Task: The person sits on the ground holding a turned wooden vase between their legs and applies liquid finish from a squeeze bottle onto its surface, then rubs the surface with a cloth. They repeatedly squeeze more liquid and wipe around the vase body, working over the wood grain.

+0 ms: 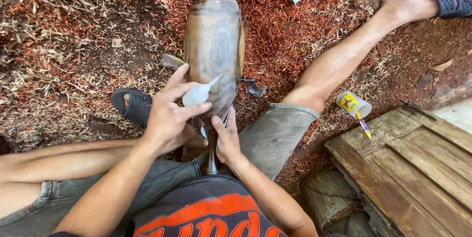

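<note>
Two bare hands are working at a tall turned wooden vase with brown and grey grain (215, 45), which is lying lengthwise between the person's spread legs on a ground of reddish wood shavings (59, 45), its narrow base end toward the person's lap. The left hand (169, 114) is curling its fingers around a small translucent squeeze bottle with a pointed nozzle (198, 93), the tip pointing at the vase's lower body. The right hand (226, 138) is pressing its partly closed fingers against the vase's narrowing lower part, steadying it. To the right, a yellow-labelled glue tube (355, 107) is lying in the shavings just beside a weathered wooden plank platform (413, 168). A dark sandal (132, 105) is sitting near the left hand.
</note>
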